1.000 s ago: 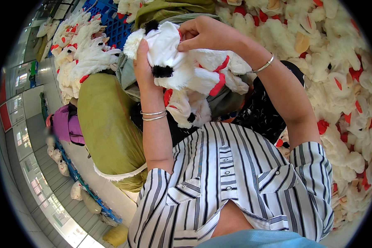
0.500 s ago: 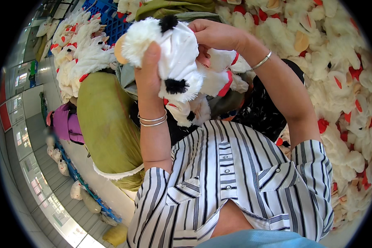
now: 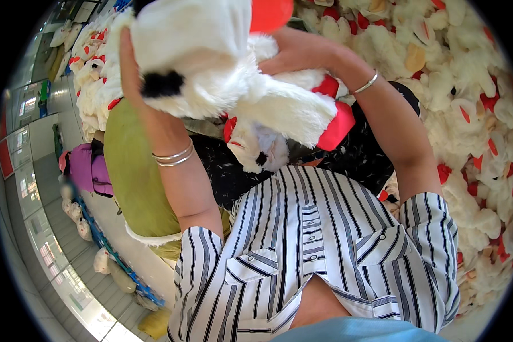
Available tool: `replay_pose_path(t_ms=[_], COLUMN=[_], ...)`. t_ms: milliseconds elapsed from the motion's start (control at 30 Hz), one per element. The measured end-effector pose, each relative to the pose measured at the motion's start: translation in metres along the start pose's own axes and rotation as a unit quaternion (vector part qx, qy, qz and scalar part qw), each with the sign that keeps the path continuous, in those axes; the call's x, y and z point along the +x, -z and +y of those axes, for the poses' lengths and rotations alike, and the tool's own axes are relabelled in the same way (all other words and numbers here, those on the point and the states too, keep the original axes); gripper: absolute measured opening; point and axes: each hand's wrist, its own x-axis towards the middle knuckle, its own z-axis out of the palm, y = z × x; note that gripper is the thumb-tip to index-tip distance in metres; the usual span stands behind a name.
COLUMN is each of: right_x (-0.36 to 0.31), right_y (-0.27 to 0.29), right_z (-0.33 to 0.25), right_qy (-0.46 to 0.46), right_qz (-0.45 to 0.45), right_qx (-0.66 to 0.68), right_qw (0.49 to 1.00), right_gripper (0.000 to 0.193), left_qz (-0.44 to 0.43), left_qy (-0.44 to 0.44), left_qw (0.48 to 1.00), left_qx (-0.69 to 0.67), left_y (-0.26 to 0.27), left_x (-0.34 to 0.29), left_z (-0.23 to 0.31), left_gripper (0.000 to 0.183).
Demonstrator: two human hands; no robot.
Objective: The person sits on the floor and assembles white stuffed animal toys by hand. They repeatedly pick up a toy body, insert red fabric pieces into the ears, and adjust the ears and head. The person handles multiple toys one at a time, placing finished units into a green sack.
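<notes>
A limp white plush toy skin with black patches and red parts is held up in front of me with both hands. My left hand grips its left side; the thumb shows along the edge, while the other fingers are hidden behind the fabric. At its right side my right hand is closed on the white plush, the fingertips partly buried in the fur. A furry white leg with a red end hangs toward my lap. Below lies another small plush skin with a black spot and red trim.
Many white and red plush skins are heaped along the right. Another pile lies at the upper left. A green stuffed sack and a purple bundle stand to the left, beyond my lap.
The plush skin has been opened out wider and appears larger, with red parts now showing at its top and leg. My left hand has moved left, away from the right hand.
</notes>
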Motion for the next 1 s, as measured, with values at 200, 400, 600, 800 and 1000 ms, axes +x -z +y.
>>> replay_pose_path(t_ms=[200,400,600,800,1000], right_x=[0.021,0.02,0.012,0.024,0.013], right_y=[-0.005,0.001,0.011,0.01,0.03], right_z=[0.012,0.026,0.037,0.057,0.044], right_qy=[-0.166,-0.19,0.018,-0.016,-0.048], right_qz=[0.065,0.179,0.092,0.051,0.082], right_qx=[-0.061,0.089,-0.103,-0.137,0.414], right_qw=[0.982,0.961,0.99,0.989,0.905], right_gripper=[0.041,0.041,0.028,0.029,0.028], left_qz=[0.065,-0.035,-0.209,-0.171,-0.11], left_qy=[0.035,0.04,-0.211,-0.033,-0.042], left_qw=[0.989,0.963,0.818,0.897,0.889], left_qx=[0.13,0.264,0.492,0.405,0.443], left_y=[0.078,0.038,-0.01,0.022,0.013], left_x=[0.042,-0.014,-0.033,-0.028,-0.035], left_z=[-0.06,-0.098,-0.072,-0.058,-0.05], left_gripper=[0.044,0.054,0.058,0.02,0.026])
